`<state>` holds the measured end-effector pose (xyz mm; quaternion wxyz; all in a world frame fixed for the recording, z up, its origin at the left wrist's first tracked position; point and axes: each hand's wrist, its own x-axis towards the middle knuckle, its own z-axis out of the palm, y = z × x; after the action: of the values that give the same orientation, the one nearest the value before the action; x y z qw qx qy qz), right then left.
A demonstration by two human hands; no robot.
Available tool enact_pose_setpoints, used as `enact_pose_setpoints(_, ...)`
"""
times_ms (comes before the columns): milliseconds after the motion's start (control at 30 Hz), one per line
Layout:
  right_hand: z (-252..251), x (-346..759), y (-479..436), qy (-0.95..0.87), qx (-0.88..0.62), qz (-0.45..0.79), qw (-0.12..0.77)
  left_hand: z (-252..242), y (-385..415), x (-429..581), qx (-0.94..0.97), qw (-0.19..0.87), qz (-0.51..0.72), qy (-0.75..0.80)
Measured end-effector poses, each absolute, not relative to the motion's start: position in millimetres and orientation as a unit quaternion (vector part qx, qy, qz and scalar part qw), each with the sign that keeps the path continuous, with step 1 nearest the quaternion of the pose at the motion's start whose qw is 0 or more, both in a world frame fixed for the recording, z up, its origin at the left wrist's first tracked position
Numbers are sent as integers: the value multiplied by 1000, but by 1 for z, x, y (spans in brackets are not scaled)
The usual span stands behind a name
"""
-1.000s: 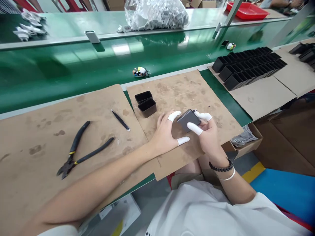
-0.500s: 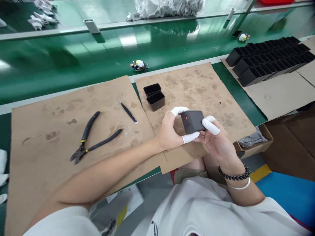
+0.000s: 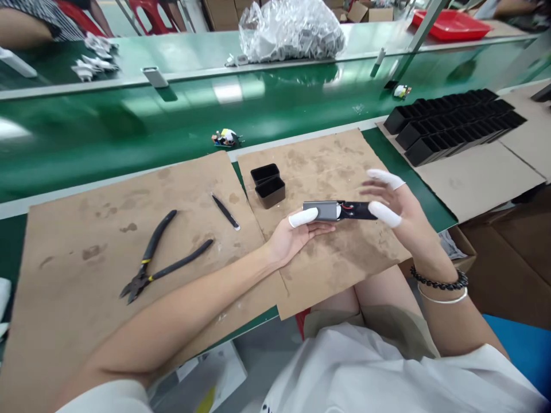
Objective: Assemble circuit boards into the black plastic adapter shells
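Note:
My left hand (image 3: 293,238) is closed around a dark grey charger housing (image 3: 322,210), its white-capped thumb on top and the fingers beneath. From the housing's right end extends a black part (image 3: 357,210) with a red wire and something white showing. My right hand (image 3: 402,209) is open beside that end, thumb and fingers spread, with white finger cots on. Its thumb overlaps the tip of the black part; whether they touch I cannot tell. Behind my left hand stand two black open-topped cases (image 3: 272,193). Black tweezers (image 3: 225,211) and cutting pliers (image 3: 148,258) with spread handles lie to the left.
Cardboard sheets (image 3: 77,229) cover the bench. Rows of black cases (image 3: 456,129) stand at the right. A small circuit assembly (image 3: 227,137) lies on the green belt (image 3: 142,120). Farther back are a clear bag of white parts (image 3: 297,34) and a red tray (image 3: 451,26).
My right hand has let go of the housing and moved right, its fingers spreading. The housing has turned in my left hand, showing the black part with the wire. The view has tilted up.

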<state>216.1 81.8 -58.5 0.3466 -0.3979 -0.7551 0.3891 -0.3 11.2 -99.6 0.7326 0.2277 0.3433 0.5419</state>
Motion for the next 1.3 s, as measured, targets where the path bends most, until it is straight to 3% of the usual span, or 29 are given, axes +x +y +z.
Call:
enact_pose_setpoints(67,-42,208,81,-840,-333,287,317,-100,12,-1,212,735,546,341)
enact_pose_setpoints(167,-14,186,92,-932,-266,166,180,-101,12,-1,202,737,554,330)
enact_pose_setpoints(267,12,148,137,-962,-226,142,64,-102,12,0,218,742,554,308)
enact_pose_setpoints(433,31,59,250,-925,-379,8,12,-107,13,4,279,752,517,300)
enact_pose_setpoints(667,7,-47,288,-917,-400,-9,-1,-115,20,5,325,778,452,289)
enact_pose_setpoints(1000,-32,-179,169,-972,-223,67,-8,-139,27,8,395,756,440,282)
enact_pose_setpoints(1167,-17,-136,191,-976,-209,54,35,-133,15,9,466,697,438,326)
enact_pose_setpoints(1300,-9,-21,232,-965,-255,56,18,-121,3,8,605,523,453,395)
